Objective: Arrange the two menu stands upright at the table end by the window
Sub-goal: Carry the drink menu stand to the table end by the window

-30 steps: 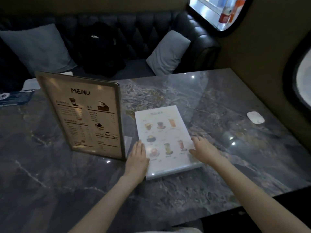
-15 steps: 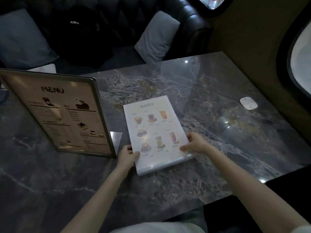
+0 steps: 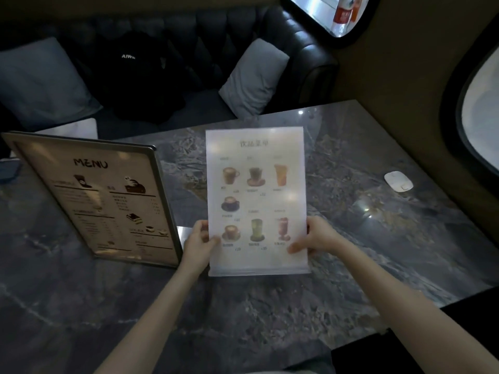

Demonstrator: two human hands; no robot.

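Head view is showing a dark grey marble-patterned table (image 3: 270, 319) with two menus on or above it. Both hands are gripping a clear acrylic drinks menu stand with a white sheet of pictured cups and glasses (image 3: 256, 201), holding it raised and facing the camera near the middle of the table. The left hand (image 3: 199, 244) is pinching the stand's lower left edge, thumb lying across the front. The right hand (image 3: 313, 238) is clamping the lower right edge in the same way, thumb on the printed face. Whether the stand's clear base strip is touching the tabletop cannot be told.

Just beside the left hand, a metal-framed beige menu board headed "MENU" (image 3: 102, 201) is standing upright at a slant on the table's left part, well apart from the window side. A small white oval device (image 3: 399, 181) is lying on the table near the right wall, below a dark-framed rounded window (image 3: 480, 109). Behind the table, a black tufted leather sofa (image 3: 302, 49) is carrying grey cushions and a black garment.
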